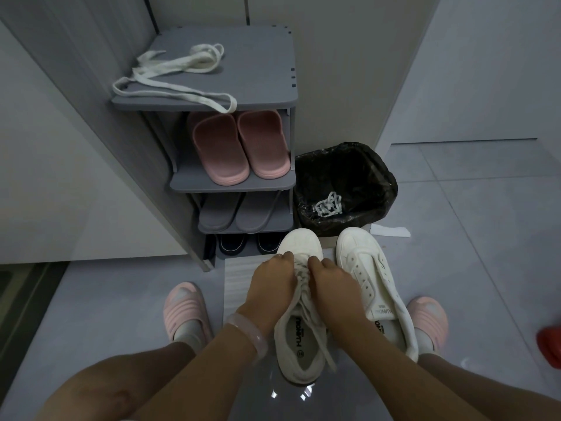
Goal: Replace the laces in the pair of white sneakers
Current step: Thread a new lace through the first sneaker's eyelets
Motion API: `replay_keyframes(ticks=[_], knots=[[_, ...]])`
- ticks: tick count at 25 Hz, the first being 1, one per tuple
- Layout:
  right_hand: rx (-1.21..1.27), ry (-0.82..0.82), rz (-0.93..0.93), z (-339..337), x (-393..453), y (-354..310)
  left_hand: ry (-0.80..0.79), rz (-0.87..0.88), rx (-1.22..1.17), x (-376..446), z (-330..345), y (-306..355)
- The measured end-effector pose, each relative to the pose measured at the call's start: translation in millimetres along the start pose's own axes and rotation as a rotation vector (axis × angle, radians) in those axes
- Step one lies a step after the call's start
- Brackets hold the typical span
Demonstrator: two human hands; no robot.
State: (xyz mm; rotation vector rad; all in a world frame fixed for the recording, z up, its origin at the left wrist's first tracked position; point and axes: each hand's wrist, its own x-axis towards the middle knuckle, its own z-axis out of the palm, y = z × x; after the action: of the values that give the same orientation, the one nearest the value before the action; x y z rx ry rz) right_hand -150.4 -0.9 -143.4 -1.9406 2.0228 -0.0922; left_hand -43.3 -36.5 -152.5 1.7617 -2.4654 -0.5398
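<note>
Head view shows your left hand and right hand both pinching the lace on the left sneaker on the floor — soft, limp, light cord, so take it near the eyelets — fresh laces wait on the shelf.

Lace under my fingers: my left hand and right hand cover the eyelets of the near sneaker; grip unclear.
Red thing: cut off at right edge.
Dark shoes: toes only, low in rack.
</note>
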Motion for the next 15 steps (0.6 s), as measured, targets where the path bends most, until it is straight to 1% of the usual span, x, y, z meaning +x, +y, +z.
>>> replay_keyframes(ticks=[3, 5, 8, 10, 12, 14, 15], knots=[[-0.001, 0.004, 0.007, 0, 2, 1, -0.009, 0.000, -0.061, 0, 0, -3], [0.020, 0.008, 0.043, 4, 4, 4, -0.013, -0.023, -0.162, 2, 0, -7], [0.130, 0.034, 0.187, 9, 4, 8, 0.023, -0.111, -0.323, 3, 0, -14], [0.172, 0.075, 0.246, 14, 5, 6, 0.027, -0.114, -0.332, 4, 1, -14], [0.143, 0.132, 0.221, 17, 7, 4, 0.015, -0.093, -0.299, 4, 1, -12], [0.098, 0.239, 0.130, 17, 10, 4, -0.001, -0.069, -0.247, 6, 1, -9], [0.073, 0.265, 0.098, 17, 11, 5, -0.007, -0.067, -0.223, 6, 1, -8]])
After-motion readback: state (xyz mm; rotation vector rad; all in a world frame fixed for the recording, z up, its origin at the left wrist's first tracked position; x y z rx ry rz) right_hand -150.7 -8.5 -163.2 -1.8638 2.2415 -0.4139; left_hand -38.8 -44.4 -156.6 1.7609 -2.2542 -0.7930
